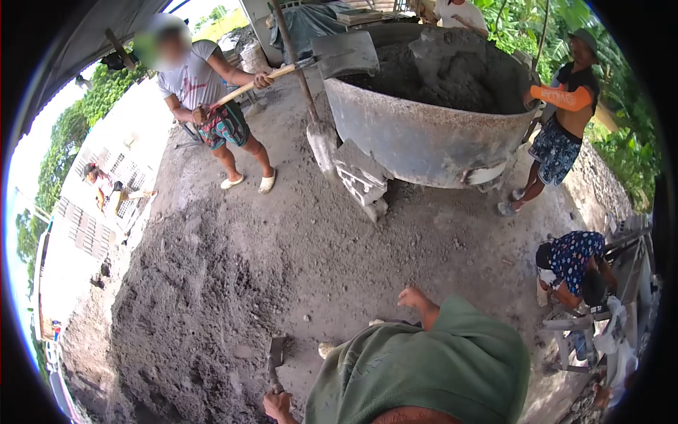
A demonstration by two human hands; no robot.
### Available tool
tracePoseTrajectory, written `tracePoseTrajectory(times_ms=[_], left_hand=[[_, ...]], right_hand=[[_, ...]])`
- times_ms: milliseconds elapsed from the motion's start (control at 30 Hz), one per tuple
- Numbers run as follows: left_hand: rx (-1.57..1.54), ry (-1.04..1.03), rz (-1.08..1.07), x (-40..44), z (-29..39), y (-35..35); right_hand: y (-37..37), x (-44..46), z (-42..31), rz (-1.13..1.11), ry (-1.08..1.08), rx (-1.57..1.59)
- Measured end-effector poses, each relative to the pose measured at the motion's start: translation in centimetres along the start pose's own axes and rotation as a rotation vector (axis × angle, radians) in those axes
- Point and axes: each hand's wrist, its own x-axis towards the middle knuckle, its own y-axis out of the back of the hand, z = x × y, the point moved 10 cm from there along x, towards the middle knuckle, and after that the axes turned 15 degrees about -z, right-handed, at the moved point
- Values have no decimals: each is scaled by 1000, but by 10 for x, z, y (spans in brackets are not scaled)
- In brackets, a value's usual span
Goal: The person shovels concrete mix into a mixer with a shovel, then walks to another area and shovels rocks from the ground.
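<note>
My left hand [277, 406] is at the bottom, closed around the lower end of a shovel-like tool [277, 350] with a flat grey end. That grey end lies against the loose grey sand mix [205, 311]. My right hand [413, 296] hangs over the concrete-dusted ground, its fingers loosely bent and apart, with nothing seen in it. Between the two hands spreads my green shirt [424, 360], and part of a shoe [325, 350] shows beside it.
A large metal mixer pan [431, 134] holds wet grey mix. A person at upper left lifts a shovel [346, 53]; another shovel [321, 145] leans on the pan. People stand behind and right of it. Another person bends by a metal frame [572, 325]. Blocks [85, 230] lie left.
</note>
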Motion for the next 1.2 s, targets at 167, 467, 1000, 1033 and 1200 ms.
tracePoseTrajectory(times_ms=[167, 467, 1000, 1033, 1200], left_hand=[[-16, -18, 64, -6, 13, 6], [-14, -5, 65, -4, 13, 3], [-14, 33, -157, -3, 0, -39], [-31, -15, -134, 0, 0, -42], [-49, -104, -198, 4, -2, -43]], right_hand=[[-4, 29, 38, 39, 110, -84], [-41, -107, -272, 411, 963, -742], [-141, -27, -367, -618, 464, -937], [-139, 11, -301, -592, 313, -1070], [-65, 2, -21, -531, 258, -806]])
